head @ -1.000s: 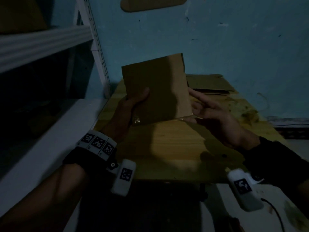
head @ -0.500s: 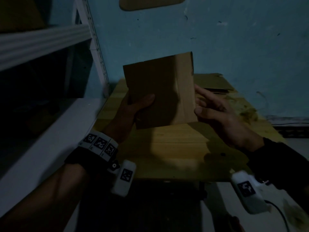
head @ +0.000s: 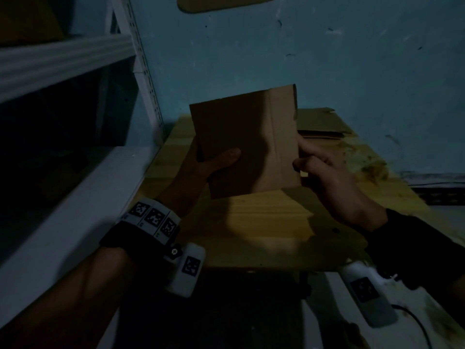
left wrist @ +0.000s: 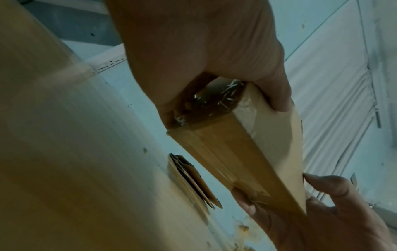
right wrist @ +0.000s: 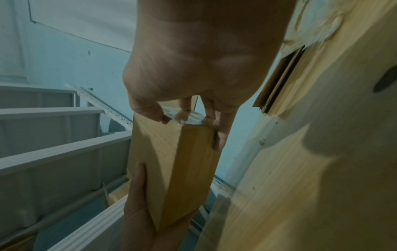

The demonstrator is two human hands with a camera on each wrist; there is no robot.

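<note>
A flat brown cardboard box (head: 247, 139) sealed with clear tape is held upright above the wooden table (head: 251, 230). My left hand (head: 214, 163) grips its lower left corner, thumb across the front face. My right hand (head: 317, 167) pinches the right edge, thumb in front and fingers behind. In the left wrist view the box (left wrist: 247, 152) shows its taped narrow side, with my left hand (left wrist: 214, 68) on one end. In the right wrist view my right hand (right wrist: 182, 101) holds the taped end of the box (right wrist: 171, 161).
A stack of flattened cardboard (head: 319, 124) lies at the table's far end against the blue wall (head: 327, 59). A white metal shelving rack (head: 75, 59) stands on the left. A cable (head: 415, 326) runs over the white surface at lower right.
The box has risen a little and shifted right and turned more upright. My right thumb has come onto its right edge, and my left thumb has slid further across the front.
</note>
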